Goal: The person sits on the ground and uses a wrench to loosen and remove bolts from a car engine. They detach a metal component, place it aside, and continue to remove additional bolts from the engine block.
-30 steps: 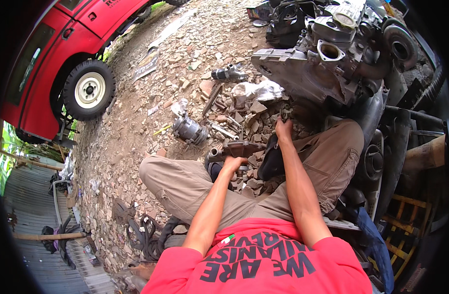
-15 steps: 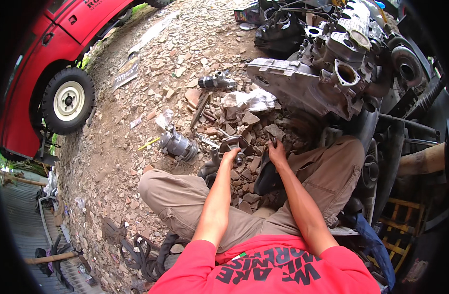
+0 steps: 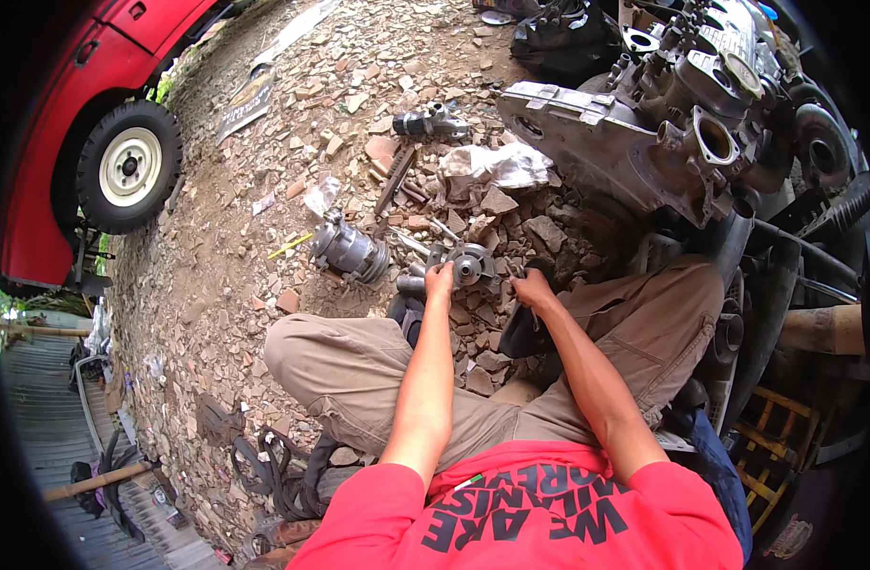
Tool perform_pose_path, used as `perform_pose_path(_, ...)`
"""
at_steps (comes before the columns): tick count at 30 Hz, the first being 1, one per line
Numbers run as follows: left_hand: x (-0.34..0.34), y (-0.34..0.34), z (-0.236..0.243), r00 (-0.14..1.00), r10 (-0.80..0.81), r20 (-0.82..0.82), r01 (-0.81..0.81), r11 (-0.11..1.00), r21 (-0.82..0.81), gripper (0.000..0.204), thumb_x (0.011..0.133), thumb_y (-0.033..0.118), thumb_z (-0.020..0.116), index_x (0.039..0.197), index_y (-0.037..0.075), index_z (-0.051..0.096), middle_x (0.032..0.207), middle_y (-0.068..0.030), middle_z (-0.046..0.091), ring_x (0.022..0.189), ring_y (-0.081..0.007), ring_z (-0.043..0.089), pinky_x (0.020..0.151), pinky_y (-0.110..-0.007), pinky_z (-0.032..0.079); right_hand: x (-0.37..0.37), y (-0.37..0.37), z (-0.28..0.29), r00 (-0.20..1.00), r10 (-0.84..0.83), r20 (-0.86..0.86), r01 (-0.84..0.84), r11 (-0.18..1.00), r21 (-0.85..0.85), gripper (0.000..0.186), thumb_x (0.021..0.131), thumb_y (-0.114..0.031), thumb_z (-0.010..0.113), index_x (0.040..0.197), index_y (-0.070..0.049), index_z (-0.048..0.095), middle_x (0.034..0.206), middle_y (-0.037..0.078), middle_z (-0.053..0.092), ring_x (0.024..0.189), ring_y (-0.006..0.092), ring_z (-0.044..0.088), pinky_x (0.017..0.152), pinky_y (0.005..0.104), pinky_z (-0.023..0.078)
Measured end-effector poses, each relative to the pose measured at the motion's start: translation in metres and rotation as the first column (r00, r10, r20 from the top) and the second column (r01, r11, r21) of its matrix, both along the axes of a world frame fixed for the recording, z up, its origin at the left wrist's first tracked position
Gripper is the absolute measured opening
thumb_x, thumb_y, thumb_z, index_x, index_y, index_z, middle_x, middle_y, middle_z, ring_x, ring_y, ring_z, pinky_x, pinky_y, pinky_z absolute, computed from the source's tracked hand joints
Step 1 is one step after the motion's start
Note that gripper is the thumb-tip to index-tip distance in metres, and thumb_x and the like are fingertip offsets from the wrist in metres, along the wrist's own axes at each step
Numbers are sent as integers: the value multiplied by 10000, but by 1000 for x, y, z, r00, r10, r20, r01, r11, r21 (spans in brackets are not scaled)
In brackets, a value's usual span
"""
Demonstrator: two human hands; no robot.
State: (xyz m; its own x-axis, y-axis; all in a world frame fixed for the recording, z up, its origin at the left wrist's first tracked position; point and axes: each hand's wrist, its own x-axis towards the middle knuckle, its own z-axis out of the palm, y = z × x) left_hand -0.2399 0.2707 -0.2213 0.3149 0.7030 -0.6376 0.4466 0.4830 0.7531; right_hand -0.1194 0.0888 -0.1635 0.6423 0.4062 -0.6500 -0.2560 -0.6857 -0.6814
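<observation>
My left hand point(image 3: 440, 279) grips a cast-metal part point(image 3: 470, 267), which has a round flange with a central hub and a pipe stub at its left. My right hand point(image 3: 532, 287) is closed, just right of that part and above my dark shoe point(image 3: 521, 334); it appears to hold something small and dark that I cannot make out. A silver pulley-ended compressor point(image 3: 348, 251) lies left of my left hand, near metal rods point(image 3: 409, 240). A dark metal fitting point(image 3: 427, 123) and crumpled white plastic point(image 3: 492, 166) lie farther forward on the rubble point(image 3: 378, 100).
A red vehicle point(image 3: 36, 180) with a cream-rimmed wheel point(image 3: 128, 165) stands at left. A large engine assembly point(image 3: 615, 152), pipes and a bamboo pole point(image 3: 816, 328) crowd my right, near a yellow crate point(image 3: 773, 443). Corrugated sheeting point(image 3: 41, 399) and black hoses point(image 3: 274, 466) lie at lower left.
The part in my left hand has turned, bringing its round flanged face upward, and has risen slightly. My right hand has moved lower and leftward, toward that part.
</observation>
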Motion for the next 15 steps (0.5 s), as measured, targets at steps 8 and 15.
perform_pose_path(8, -30, 0, -21, 986, -159, -56, 166, 975, 150, 335, 892, 276, 660, 1090, 7, 641, 957, -81, 692, 784, -174, 678, 615, -318, 540, 8, 72, 25, 971, -61, 231, -66, 860, 506, 366, 881, -252, 634, 1092, 47, 626, 938, 154, 693, 848, 226, 641, 779, 364, 487)
perform_pose_path(15, -27, -14, 36, 917, -399, -20, 392, 889, 237, 382, 877, 319, 686, 1084, -1, 662, 990, -80, 694, 821, -156, 651, 645, -306, 529, -7, 32, 21, 992, -128, -6, 118, 902, 416, 352, 976, -298, 523, 1137, 10, 578, 941, 147, 693, 785, 207, 669, 676, 343, 507)
